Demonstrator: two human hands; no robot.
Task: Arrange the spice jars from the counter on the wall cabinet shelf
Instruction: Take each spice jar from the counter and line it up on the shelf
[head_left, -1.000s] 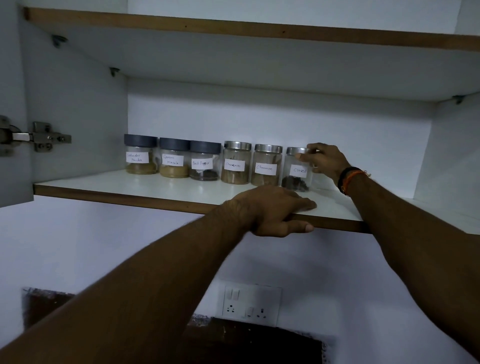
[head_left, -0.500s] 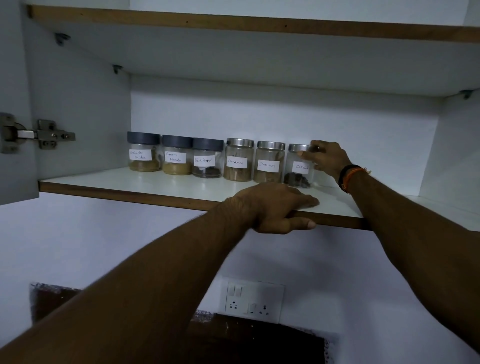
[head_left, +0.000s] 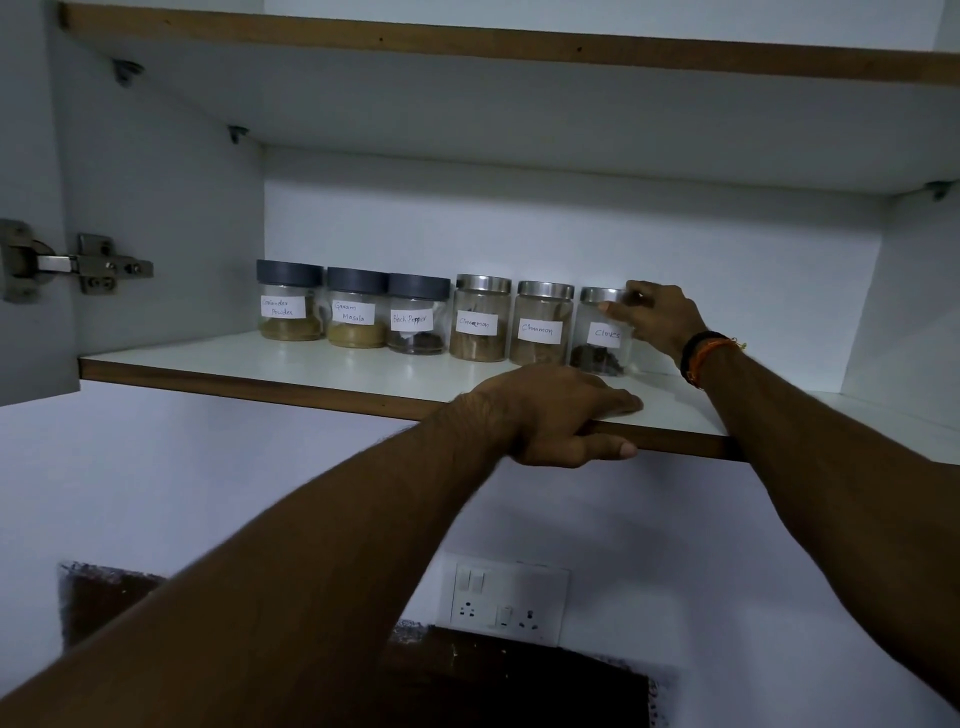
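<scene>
Several labelled spice jars stand in a row at the back of the white cabinet shelf (head_left: 322, 366). From the left: three grey-lidded jars, coriander powder (head_left: 289, 301), garam masala (head_left: 356, 307) and black pepper (head_left: 417, 315). Then come two steel-lidded cinnamon jars (head_left: 481, 318) (head_left: 542, 324) and the cloves jar (head_left: 598, 332) at the right end. My right hand (head_left: 660, 316) grips the cloves jar at its lid and right side. My left hand (head_left: 558, 415) holds the shelf's front edge, fingers on top and thumb under the edge.
An upper shelf (head_left: 519, 47) closes the space above. The cabinet door with its metal hinge (head_left: 78, 265) stands open at the left. White shelf surface extends to the right of the cloves jar. A wall socket panel (head_left: 506, 597) sits below on the wall.
The view has shifted slightly; my right hand stays on the cloves jar, with its fingers a little farther over the lid. My left hand has not moved on the shelf edge.
</scene>
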